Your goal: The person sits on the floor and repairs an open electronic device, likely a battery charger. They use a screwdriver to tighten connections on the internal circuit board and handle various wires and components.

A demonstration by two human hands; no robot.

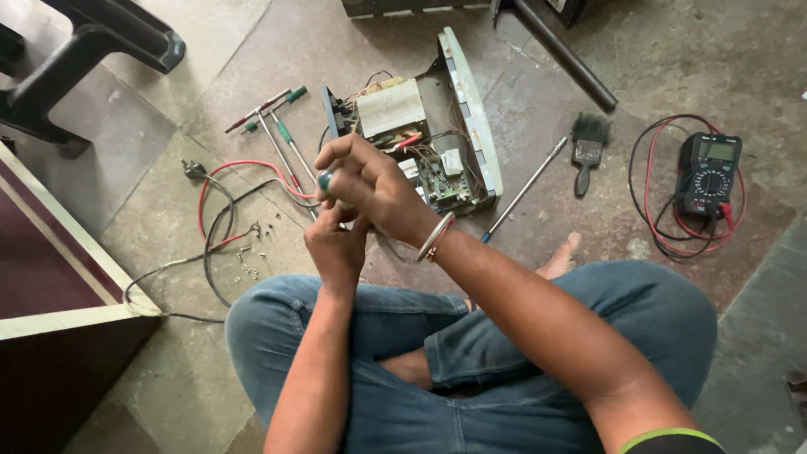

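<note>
Two hands joined before opened appliance (437,126) | right hand (370,181) pinching green-handled tool (326,179) | left hand (336,244) clenched, possibly gripping shaft | light, stiff; hold by handle

Opened device (429,143) on floor (656,67) ahead of hands, T-handle tools (282,126) and screws (250,256) left, rod (525,187), brush (587,147), multimeter (709,172) right.

The floor (538,227) is rough, matt stone slabs. The opened device (420,134) shows dull sheet metal and a pale plastic front. The T-handled drivers (277,126) are shiny metal, the multimeter (709,172) matt black plastic, the bangle (435,238) polished metal, the jeans (521,370) blue denim.
</note>
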